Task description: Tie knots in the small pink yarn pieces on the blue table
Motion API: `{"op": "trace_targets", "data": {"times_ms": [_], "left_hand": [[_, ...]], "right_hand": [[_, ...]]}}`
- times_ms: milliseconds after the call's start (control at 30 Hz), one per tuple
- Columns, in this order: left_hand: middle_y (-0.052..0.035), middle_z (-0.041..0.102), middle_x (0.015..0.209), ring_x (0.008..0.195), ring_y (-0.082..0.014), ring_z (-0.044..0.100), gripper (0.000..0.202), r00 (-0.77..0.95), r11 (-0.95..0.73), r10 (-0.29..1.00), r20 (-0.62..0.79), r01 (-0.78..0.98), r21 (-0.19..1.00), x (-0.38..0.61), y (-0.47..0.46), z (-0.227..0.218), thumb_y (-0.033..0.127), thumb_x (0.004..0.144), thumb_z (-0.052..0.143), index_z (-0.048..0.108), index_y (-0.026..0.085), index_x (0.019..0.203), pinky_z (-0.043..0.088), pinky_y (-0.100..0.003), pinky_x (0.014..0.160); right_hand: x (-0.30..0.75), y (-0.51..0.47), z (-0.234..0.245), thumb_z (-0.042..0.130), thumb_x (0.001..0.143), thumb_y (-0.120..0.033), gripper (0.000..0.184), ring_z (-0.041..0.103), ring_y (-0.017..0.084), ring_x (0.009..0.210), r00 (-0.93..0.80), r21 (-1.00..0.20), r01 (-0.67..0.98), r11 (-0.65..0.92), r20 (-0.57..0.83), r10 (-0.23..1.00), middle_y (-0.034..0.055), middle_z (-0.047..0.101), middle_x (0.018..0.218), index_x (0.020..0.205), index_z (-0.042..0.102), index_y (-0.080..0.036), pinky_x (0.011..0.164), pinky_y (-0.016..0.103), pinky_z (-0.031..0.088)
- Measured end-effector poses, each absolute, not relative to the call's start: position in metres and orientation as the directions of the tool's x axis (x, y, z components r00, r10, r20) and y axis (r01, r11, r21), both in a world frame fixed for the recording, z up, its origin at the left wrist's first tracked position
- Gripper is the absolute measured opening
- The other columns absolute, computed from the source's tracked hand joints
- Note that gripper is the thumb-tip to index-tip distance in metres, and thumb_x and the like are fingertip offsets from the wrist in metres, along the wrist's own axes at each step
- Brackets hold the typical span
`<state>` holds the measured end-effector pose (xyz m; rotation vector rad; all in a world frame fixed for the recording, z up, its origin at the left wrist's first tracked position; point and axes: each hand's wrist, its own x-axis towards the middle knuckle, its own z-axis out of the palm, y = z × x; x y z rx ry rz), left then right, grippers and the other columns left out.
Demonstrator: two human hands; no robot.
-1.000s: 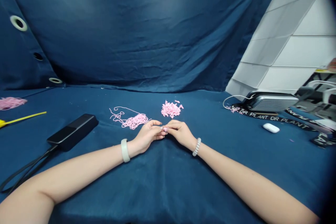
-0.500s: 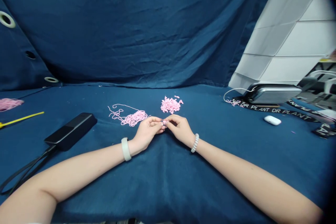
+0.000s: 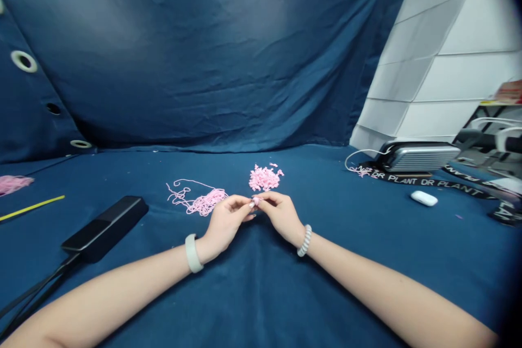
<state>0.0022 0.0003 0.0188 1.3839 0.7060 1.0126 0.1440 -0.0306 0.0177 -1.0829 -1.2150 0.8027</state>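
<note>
My left hand (image 3: 227, 223) and my right hand (image 3: 278, 212) meet fingertip to fingertip over the blue cloth (image 3: 261, 293), both pinched on a tiny pink piece (image 3: 256, 202) held between them. Just beyond the fingers lies a small heap of pink pieces (image 3: 264, 177). To the left of it, a tangle of pink string (image 3: 200, 201) rests on the cloth close to my left hand. A pale bangle circles my left wrist and a white coil band my right wrist.
A black power bank (image 3: 103, 227) with a cable lies at the left. A yellow strip (image 3: 31, 207) and more pink string (image 3: 11, 184) sit at the far left. At the right are a silver case (image 3: 420, 156), a printed black strap (image 3: 428, 182) and a white earbud case (image 3: 424, 198).
The view has tilted up a little, so everything sits lower in the picture. My hands stay joined on the pink piece, with only slight finger movement.
</note>
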Motion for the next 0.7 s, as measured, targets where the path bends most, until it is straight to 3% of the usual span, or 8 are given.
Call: {"op": "trace_targets", "data": {"times_ms": [367,567,700], "left_hand": [[-0.0041,0.068,0.077,0.069,-0.0157,0.064,0.014,0.382,-0.468,0.815,0.435,-0.007,0.884,-0.004,-0.007,0.051,0.029,0.077,0.061,0.063,0.016,0.081,0.052,-0.026,0.066],[-0.0027,0.065,0.070,0.066,-0.0146,0.062,0.013,0.346,-0.544,0.785,0.514,-0.013,0.839,-0.007,-0.009,0.060,0.029,0.078,0.061,0.060,0.016,0.076,0.050,-0.025,0.064],[-0.0038,0.067,0.078,0.073,-0.0151,0.063,0.013,0.330,-0.499,0.801,0.499,-0.091,0.862,-0.007,-0.011,0.069,0.028,0.076,0.064,0.061,0.016,0.081,0.051,-0.026,0.070]], "right_hand": [[0.135,-0.040,0.048,0.069,0.067,-0.023,0.008,0.064,0.017,0.075,0.221,-0.937,-0.050,0.345,0.326,0.919,0.0037,0.071,0.078,0.072,0.071,-0.018,0.076,0.031,0.051],[0.130,-0.043,0.056,0.068,0.068,-0.021,0.006,0.065,0.017,0.076,0.242,-0.918,-0.051,0.394,0.371,0.896,0.0035,0.071,0.077,0.071,0.071,-0.018,0.076,0.031,0.052],[0.126,-0.037,0.062,0.068,0.068,-0.021,0.006,0.065,0.017,0.075,0.250,-0.900,-0.089,0.427,0.395,0.884,0.0033,0.071,0.077,0.072,0.072,-0.019,0.075,0.031,0.053]]}}
